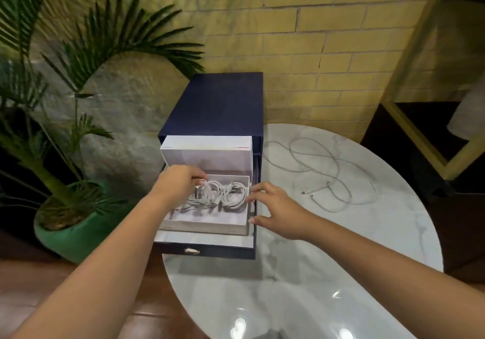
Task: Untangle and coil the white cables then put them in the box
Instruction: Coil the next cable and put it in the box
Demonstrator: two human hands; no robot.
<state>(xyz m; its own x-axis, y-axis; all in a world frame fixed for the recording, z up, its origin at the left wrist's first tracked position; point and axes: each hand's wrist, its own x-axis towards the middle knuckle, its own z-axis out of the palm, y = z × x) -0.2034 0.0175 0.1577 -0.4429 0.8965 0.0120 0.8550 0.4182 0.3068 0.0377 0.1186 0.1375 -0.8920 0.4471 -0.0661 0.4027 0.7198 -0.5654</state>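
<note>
Partly done: several coiled cables lie in the white box between the hands. The left hand curls onto the leftmost coil; the right hand is spread at the box edge. Tangled loose cables on the table, right of the right hand, are left to do.

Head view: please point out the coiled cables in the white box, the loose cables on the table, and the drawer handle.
coiled cables [232, 194], head view, on the right coil.
loose cables [328, 184], head view, on a connector near the middle.
drawer handle [192, 251], head view, on its metal centre.
</note>
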